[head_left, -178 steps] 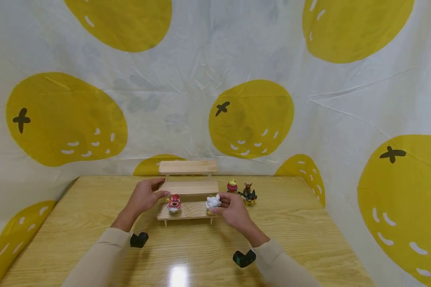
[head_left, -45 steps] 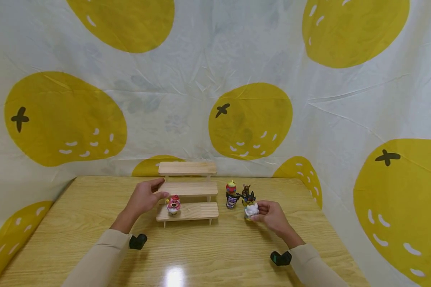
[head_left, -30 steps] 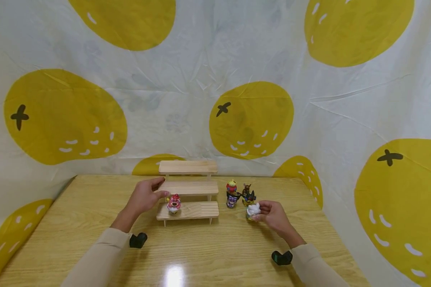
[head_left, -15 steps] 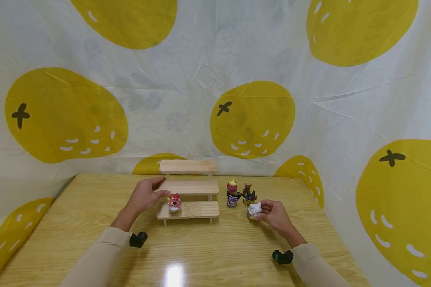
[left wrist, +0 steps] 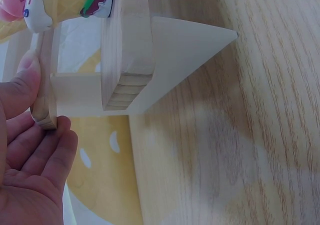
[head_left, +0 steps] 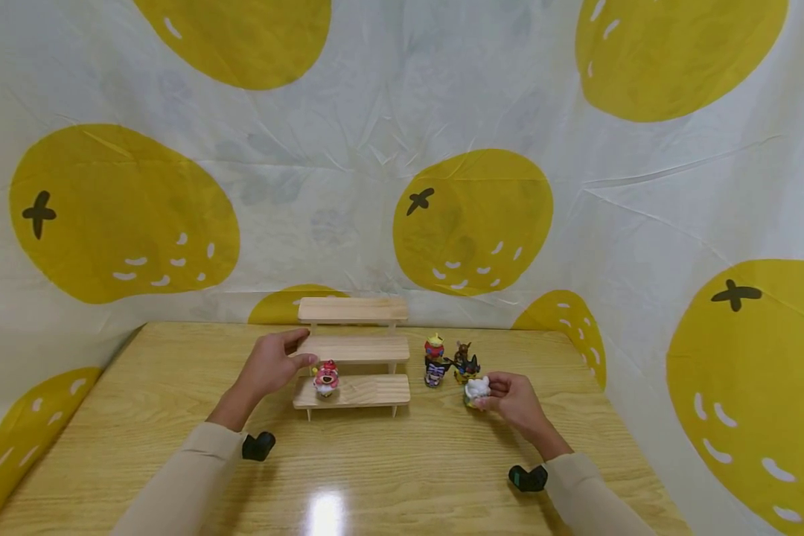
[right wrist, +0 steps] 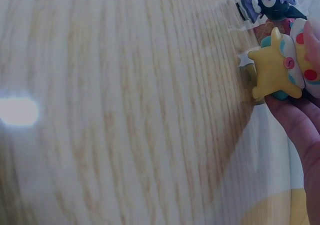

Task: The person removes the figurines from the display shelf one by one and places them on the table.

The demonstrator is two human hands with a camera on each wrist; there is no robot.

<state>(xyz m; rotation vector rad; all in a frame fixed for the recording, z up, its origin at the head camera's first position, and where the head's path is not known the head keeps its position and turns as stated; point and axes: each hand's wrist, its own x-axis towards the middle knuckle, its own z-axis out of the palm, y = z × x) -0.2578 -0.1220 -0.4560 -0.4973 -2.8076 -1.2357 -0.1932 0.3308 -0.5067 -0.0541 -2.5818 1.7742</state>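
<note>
My left hand (head_left: pixel 266 370) grips the left end of the middle shelf of a three-tier wooden display stand (head_left: pixel 371 392). In the left wrist view the thumb lies on one face of that board (left wrist: pixel 46 90) and fingers on the other. A pink figurine (head_left: pixel 326 380) with a red top stands at the left of the lowest tier. Right of the stand, low over the tabletop, my right hand (head_left: pixel 517 406) holds a white-topped figurine (head_left: pixel 476 390) between thumb and fingers. The right wrist view shows its yellow, star-like front (right wrist: pixel 275 67); whether its base touches the table I cannot tell.
Several figurines stand grouped right of the stand: a red one with a yellow top (head_left: pixel 434 345), a purple-and-black one (head_left: pixel 434 373), a brown one (head_left: pixel 463 351) and a black-eared one (head_left: pixel 468 368). A fruit-print cloth (head_left: pixel 348 223) hangs behind the wooden table (head_left: pixel 375 469).
About six seconds ago my right hand held the white-topped figurine at the lowest tier's right end; it then went right to the group. Over the last second it has barely moved. My left hand stays put.
</note>
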